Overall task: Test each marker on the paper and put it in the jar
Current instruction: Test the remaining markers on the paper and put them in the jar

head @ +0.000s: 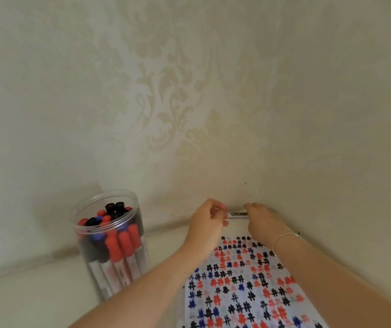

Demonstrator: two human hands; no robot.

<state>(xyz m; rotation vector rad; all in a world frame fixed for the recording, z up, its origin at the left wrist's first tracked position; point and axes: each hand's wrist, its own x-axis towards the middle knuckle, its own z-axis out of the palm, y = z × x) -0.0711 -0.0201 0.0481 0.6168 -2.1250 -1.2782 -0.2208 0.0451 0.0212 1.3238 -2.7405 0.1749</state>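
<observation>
A white whiteboard marker [237,214] lies level between both hands, just beyond the far edge of the paper. My left hand [209,217] grips its left end and my right hand [260,217] grips its right end; both ends and the cap are hidden by fingers. The paper [244,282] lies under my forearms, covered with several black, red and blue hash marks. A clear plastic jar [109,242] stands to the left of the paper, open at the top, holding several markers with red, black and blue caps.
A patterned cream wall [189,102] rises directly behind the hands and the jar. The pale tabletop [35,292] stretches left of the jar and paper. A thin bracelet [284,237] circles my right wrist.
</observation>
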